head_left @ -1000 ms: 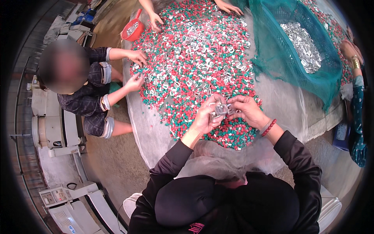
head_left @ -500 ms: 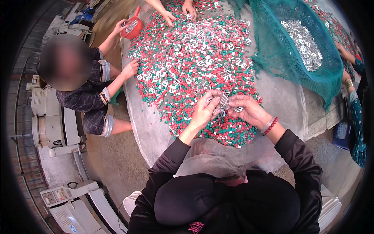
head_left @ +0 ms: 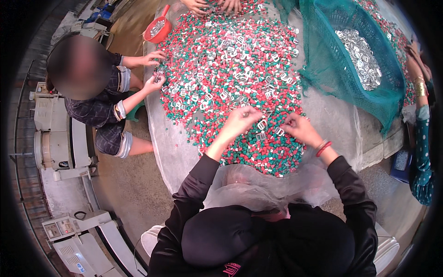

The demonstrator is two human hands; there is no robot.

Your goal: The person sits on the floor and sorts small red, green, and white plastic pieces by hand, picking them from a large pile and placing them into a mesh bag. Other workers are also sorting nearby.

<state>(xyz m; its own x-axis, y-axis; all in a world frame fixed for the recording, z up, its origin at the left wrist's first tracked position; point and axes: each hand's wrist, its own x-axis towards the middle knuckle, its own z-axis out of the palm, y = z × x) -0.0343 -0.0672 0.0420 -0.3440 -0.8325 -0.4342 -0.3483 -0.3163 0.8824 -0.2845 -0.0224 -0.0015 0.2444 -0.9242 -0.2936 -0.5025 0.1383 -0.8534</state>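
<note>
Many small, pebble-like red, green and white pieces (head_left: 258, 159) lie before us, strewn toward 12 o'clock over a pale grey, sheet-covered worktop (head_left: 330, 115). Among them we see dozens of silver, frame-shaped metal buckles (head_left: 224, 94). Our left hand (head_left: 244, 119) is over the near part of the heap, its fingertips drawn narrow; one buckle (head_left: 262, 125) shows just beside them, at their 4 o'clock. Our right hand (head_left: 300, 128) has its fingers curled in, also narrow, with another buckle (head_left: 279, 131) close by at its 8 o'clock. We cannot tell whether either hand grips anything.

At 2 o'clock we have a long teal plastic basket (head_left: 393, 62), draped in green netting (head_left: 318, 60) and holding more silver buckles. At 11 o'clock sits a red plastic scoop (head_left: 166, 10) with metal bits inside. A seated co-worker (head_left: 90, 111) reaches in from 10 o'clock; other people's hands (head_left: 230, 5) touch the heap's far end at 12 o'clock.
</note>
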